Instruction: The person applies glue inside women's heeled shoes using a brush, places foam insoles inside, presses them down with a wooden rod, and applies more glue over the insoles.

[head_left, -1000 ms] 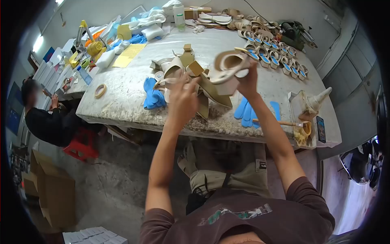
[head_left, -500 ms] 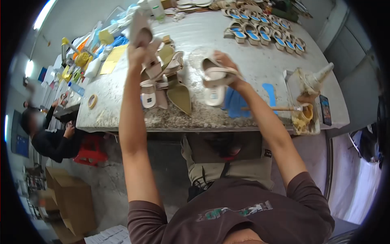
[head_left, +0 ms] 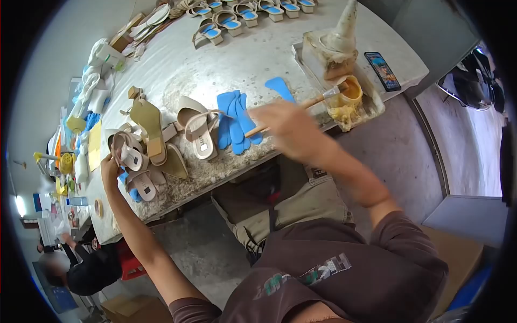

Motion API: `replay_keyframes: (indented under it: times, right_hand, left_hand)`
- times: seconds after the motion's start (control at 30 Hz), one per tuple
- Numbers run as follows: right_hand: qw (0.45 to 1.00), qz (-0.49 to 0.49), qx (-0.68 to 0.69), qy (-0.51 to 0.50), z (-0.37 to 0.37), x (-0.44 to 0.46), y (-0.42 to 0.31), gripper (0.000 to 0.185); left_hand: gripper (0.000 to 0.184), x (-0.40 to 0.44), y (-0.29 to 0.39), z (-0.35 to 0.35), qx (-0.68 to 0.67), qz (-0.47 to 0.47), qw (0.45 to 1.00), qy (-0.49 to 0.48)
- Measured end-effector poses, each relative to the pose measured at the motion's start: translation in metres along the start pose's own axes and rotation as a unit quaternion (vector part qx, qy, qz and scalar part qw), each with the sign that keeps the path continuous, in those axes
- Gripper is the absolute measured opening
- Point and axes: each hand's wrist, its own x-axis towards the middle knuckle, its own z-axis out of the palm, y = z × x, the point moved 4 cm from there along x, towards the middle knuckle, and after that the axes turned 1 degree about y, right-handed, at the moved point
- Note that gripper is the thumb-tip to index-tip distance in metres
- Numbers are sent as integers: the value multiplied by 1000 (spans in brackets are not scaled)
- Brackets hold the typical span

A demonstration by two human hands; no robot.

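My left hand (head_left: pixel 110 168) is at the left edge of a pile of beige shoes, its fingers closed round the side of a sandal (head_left: pixel 129 154). Over the brush (head_left: pixel 312 101), whose bristles rest at the glue pot (head_left: pixel 351 91), my right hand (head_left: pixel 288 126) is blurred, so its fingers cannot be made out. One beige sandal (head_left: pixel 200 134) stands alone between the pile and the blue insole pieces (head_left: pixel 235 124). A single blue piece (head_left: pixel 280 88) lies beyond the brush handle. An olive sole (head_left: pixel 148 124) faces up in the pile.
Rows of sandals with blue insoles (head_left: pixel 229 21) stand at the far side. A phone (head_left: pixel 383 71) lies right of the glue tray (head_left: pixel 377 107), which holds a crusted block with a cone. Tape (head_left: pixel 98 208) is at the left edge. A person (head_left: pixel 89 269) sits at lower left.
The view has swung right. The sandal from my right hand now stands on the table, and that hand has moved to the brush. My left hand has come down onto the pile.
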Motion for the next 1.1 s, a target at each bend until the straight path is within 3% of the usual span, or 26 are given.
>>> replay_keyframes:
  times: [0.03, 0.1, 0.13, 0.2, 0.23, 0.27, 0.3, 0.33, 0.37, 0.4, 0.43, 0.47, 0.5, 0.53, 0.63, 0.7, 0.8, 0.87, 0.97, 1.03, 1.1]
  right_hand:
    - [997, 45, -27, 55, -22, -18, 19, 40]
    - [984, 114, -136, 22, -55, -51, 54, 33]
    - [984, 127, -117, 30, -62, -55, 57, 31]
    - [984, 153, -81, 51, -68, -58, 61, 26]
    - [983, 173, -61, 28, -60, -49, 63, 25]
    - [981, 189, -45, 8, -50, -30, 66, 25]
    - [979, 203, -28, -17, -38, -12, 68, 24]
    - [977, 204, -50, -38, -13, 4, 85, 23]
    - [974, 207, -77, -52, 16, 12, 108, 24]
    - [971, 205, -102, -64, 40, 18, 125, 25]
    - [955, 243, -133, -110, 55, 23, 133, 25]
    - [933, 278, -167, -154, 64, 30, 142, 27]
    - [931, 305, -145, -137, 70, 30, 152, 32]
    - [926, 335, -122, -122, 72, 26, 160, 38]
    - [945, 294, -123, -80, 63, 25, 157, 44]
    - [961, 273, -34, -25, 55, 39, 144, 51]
    - [966, 215, 95, 109, 31, 65, 97, 63]
    - [958, 193, 167, 134, 31, 83, 67, 63]
    - [898, 305, 316, 45, 71, 95, 41, 63]
    - [899, 340, 276, -22, 113, 87, 45, 57]
    - [990, 142, 7, 20, 110, 68, 35, 47]
  left_hand:
    - [48, -13, 4, 2, 25, -1, 1000, 6]
    - [49, -6, -11, -17, 115, 79, 988, 70]
    - [49, -15, -7, -21, 159, 118, 975, 103]
    - [44, -64, 35, -2, 252, 331, 843, 341]
    - [38, -120, 87, 58, 115, 361, 858, 347]
    - [32, -73, 63, 84, 45, 404, 898, 171]
    - [32, -139, 117, 176, 176, 468, 840, 210]
    - [34, -196, 157, 241, 56, 323, 945, -21]
    - [36, -200, 148, 294, 205, 404, 891, 12]
    - [41, -201, 157, 340, 210, 479, 851, 47]
    - [34, -205, 159, 357, 186, 425, 885, 35]
    - [35, -200, 149, 369, 244, 449, 858, 50]
    - [37, -192, 134, 374, 303, 467, 829, 60]
    - [38, -187, 127, 369, 291, 464, 836, 28]
    - [39, -180, 119, 340, 320, 417, 850, -28]
    - [39, -160, 109, 318, 348, 396, 849, -38]
    - [39, -141, 92, 287, 360, 435, 824, -40]
    - [40, -135, 89, 281, 346, 446, 823, -62]
    - [41, -131, 92, 278, 318, 445, 828, -127]
    - [42, -134, 92, 275, 304, 446, 828, -150]
    - [40, -140, 92, 267, 268, 445, 842, -144]
